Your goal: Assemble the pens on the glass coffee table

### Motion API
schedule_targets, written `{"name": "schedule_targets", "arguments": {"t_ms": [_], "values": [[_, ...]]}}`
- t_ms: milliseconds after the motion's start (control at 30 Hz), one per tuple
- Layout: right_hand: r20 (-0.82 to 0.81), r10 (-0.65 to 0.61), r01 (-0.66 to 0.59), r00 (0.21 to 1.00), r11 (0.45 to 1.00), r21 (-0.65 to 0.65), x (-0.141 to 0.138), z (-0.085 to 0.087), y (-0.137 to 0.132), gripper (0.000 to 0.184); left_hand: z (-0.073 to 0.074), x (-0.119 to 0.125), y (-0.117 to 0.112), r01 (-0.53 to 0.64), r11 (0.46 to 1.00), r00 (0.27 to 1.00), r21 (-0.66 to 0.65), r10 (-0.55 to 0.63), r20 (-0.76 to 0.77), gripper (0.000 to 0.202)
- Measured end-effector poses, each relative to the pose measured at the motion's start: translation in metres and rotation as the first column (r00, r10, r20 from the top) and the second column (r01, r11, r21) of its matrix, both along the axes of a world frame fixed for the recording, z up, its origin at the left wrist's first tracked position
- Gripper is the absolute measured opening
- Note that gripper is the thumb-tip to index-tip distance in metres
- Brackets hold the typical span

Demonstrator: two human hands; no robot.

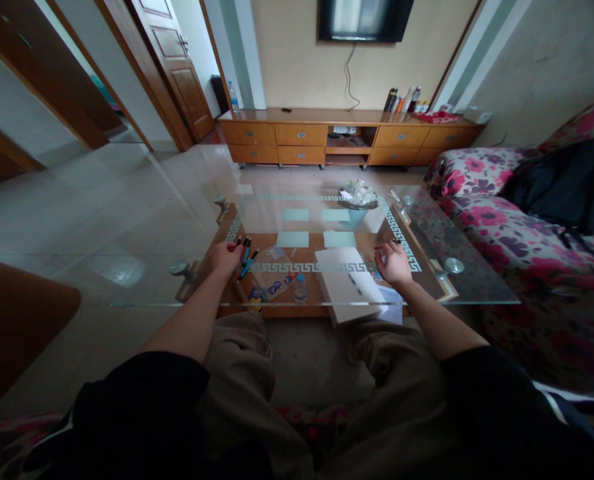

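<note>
My left hand is over the left part of the glass table, its fingers closed around a dark-tipped pen. Beside those fingers are more black-and-teal pens, lying at a slant. Toward the table's right side, my right hand is closed with curled fingers. Something small and dark shows at its knuckles, too small to name. Between the hands, a slim dark and pale pen-like thing appears over a white box or paper stack; I cannot tell whether it lies on the glass or below.
A small clear bottle with a blue cap is near the front edge. Beyond the table's far side is a blue wastebasket with a full bag. A floral sofa borders the right, and a wooden TV cabinet lines the wall.
</note>
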State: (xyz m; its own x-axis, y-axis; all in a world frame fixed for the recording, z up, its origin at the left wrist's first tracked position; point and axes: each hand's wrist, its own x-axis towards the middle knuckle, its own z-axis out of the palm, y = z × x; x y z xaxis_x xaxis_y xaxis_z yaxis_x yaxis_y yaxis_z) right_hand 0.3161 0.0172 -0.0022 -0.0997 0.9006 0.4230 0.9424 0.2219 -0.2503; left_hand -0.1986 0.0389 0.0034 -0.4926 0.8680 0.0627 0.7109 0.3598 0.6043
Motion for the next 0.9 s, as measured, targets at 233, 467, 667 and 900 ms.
{"name": "schedule_targets", "arguments": {"t_ms": [233,467,667,900], "values": [[-0.135,0.142,-0.143,0.981,0.990,0.006,-0.038,0.024,-0.009,0.029,0.023,0.061,-0.007,0.414,0.883,0.910,0.221,-0.398,-0.118,0.033],[-0.356,0.291,-0.357,0.888,0.924,-0.135,-0.089,0.033,-0.023,0.039,0.026,0.122,-0.021,0.757,0.632,0.652,0.168,-0.713,-0.258,0.031],[-0.544,0.228,-0.426,0.808,0.863,-0.272,-0.101,0.020,-0.023,0.052,0.019,0.155,-0.032,0.905,0.424,0.404,0.038,-0.826,-0.393,0.031],[-0.696,0.105,-0.473,0.711,0.804,-0.361,-0.098,0.006,-0.016,0.061,0.014,0.171,-0.034,0.949,0.314,0.273,-0.011,-0.840,-0.470,0.030]]}}
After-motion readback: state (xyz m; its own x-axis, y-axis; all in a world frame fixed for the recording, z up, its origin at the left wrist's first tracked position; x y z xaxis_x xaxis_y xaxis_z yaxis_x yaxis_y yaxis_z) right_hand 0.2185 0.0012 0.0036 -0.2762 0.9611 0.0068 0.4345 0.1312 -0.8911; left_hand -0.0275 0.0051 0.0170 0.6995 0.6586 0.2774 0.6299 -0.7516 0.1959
